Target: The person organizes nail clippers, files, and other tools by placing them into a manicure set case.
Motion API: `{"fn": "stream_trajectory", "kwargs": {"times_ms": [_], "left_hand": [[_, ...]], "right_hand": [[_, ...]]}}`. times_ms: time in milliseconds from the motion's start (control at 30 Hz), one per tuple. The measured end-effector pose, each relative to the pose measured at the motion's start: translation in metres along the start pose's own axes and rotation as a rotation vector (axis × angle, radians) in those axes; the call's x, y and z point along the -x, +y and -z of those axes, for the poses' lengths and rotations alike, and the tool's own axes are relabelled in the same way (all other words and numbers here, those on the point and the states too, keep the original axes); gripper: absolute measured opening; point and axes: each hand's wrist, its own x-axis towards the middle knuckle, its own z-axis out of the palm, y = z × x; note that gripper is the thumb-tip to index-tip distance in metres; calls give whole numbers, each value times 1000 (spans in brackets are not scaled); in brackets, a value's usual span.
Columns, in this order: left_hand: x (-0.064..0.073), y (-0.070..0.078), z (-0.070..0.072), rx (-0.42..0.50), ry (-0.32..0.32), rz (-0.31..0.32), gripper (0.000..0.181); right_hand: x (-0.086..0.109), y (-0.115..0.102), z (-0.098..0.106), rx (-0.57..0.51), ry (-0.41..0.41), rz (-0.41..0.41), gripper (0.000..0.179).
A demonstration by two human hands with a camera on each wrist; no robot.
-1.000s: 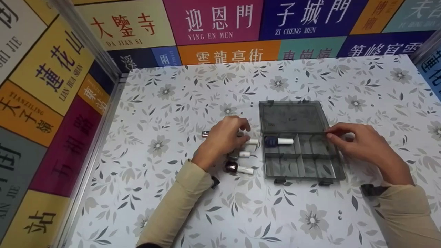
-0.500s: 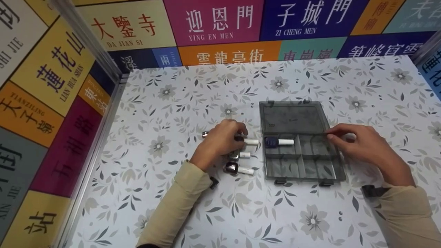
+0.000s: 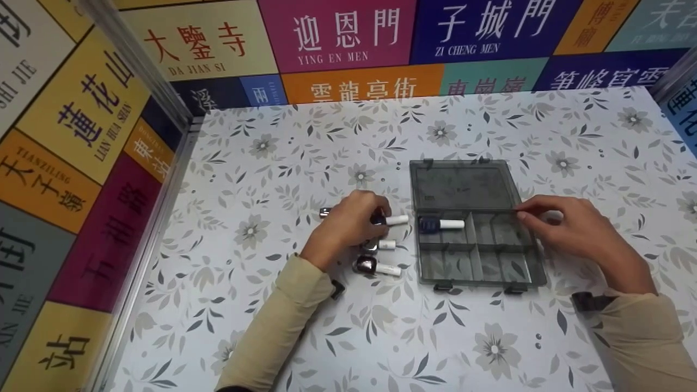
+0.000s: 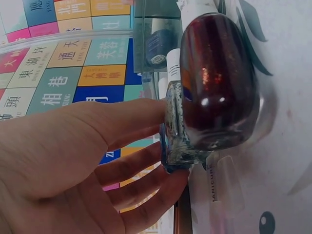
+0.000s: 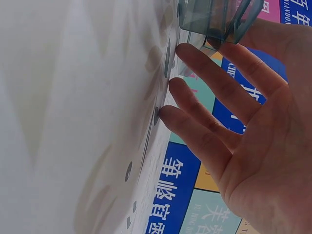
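Note:
My left hand (image 3: 351, 220) pinches a dark nail polish bottle (image 3: 396, 220) by its body, with the white cap pointing right. Just below it lie a glittery nail polish bottle (image 4: 176, 131) and a dark red one (image 4: 219, 83); both hide the held bottle in the left wrist view. A smoky clear compartment box (image 3: 446, 264) lies with its lid folded back. One dark blue nail polish bottle (image 3: 430, 224) rests in its upper left compartment. My right hand (image 3: 572, 223) holds the box's right edge near the hinge between thumb and forefinger, the other fingers spread.
Another bottle's end (image 3: 325, 213) shows left of my left hand. The flower-patterned tabletop (image 3: 305, 141) meets printed wall panels (image 3: 348, 38) at the back and left. The box's lid (image 3: 463, 185) lies toward the back.
My left hand has come slightly nearer and closed on the bottle, whose cap now tilts up a little. My right hand and the box stay in place.

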Motion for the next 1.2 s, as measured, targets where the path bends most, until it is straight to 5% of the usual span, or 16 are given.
{"fn": "stream_trajectory", "kwargs": {"times_ms": [567,1200], "left_hand": [[-1,0,-3,-33,101,-127,24],[-5,21,-11,-61,254,-288,21]], "right_hand": [[0,1,1,9,-10,-20,19],[-1,-3,0,-21,-16,-19,19]]}}
